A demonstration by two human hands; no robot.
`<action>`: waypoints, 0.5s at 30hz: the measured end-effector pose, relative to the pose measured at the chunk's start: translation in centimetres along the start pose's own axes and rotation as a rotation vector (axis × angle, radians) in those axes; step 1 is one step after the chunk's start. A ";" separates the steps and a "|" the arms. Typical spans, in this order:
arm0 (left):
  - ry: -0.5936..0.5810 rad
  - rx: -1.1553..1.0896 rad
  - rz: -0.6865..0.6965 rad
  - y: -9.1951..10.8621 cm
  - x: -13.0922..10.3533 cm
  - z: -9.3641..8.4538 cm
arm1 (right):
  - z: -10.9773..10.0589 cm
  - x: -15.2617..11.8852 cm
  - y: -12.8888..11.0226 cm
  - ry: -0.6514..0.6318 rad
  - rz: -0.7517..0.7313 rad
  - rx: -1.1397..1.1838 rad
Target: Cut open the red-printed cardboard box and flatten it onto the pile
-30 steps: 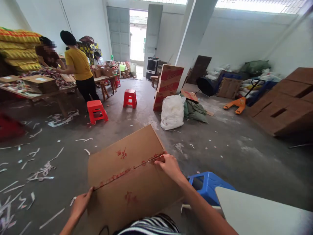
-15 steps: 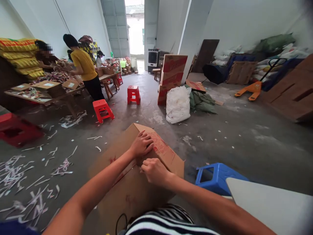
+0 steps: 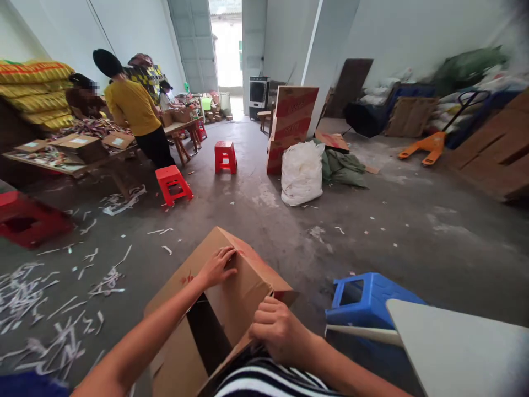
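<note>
Moved: box (image 3: 231, 286) now opened up, hands apart.
Left hand (image 3: 217, 266): flat, pressing top panel.
Right hand (image 3: 278, 331): apparently gripping near flap.
Risk: flap may tear under pull.

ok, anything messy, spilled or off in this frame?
Yes. Pale paper strips litter the floor at left, thickest near the red stool. A flattened carton lies askew on the green sack. The cardboard box under the left hand and right hand looks undamaged, one side open.
</note>
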State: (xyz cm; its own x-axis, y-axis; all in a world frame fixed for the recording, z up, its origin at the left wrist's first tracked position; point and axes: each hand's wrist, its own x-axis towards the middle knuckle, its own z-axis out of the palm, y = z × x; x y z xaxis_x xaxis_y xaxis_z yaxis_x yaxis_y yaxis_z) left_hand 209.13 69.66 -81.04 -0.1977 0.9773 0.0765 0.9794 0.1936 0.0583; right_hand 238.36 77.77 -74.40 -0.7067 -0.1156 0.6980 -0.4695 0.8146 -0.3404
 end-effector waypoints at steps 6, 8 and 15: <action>-0.058 0.095 -0.212 -2.5 -6.7 1.6 | -1.5 1.7 0.3 -0.074 -0.083 0.038; -0.090 0.129 -0.245 -3.3 -7.4 1.9 | -2.0 2.3 0.1 -0.075 -0.086 0.036; -0.284 0.165 -0.594 -2.9 -2.8 4.5 | -3.4 2.6 0.3 -0.107 -0.120 0.038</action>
State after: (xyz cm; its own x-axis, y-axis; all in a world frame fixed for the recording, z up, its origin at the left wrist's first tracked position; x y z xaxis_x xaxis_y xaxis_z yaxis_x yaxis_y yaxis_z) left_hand 207.07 66.73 -85.95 -0.7075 0.6814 -0.1877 0.7061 0.6931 -0.1451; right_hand 238.16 79.69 -70.52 -0.6955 -0.2723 0.6649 -0.5721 0.7698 -0.2832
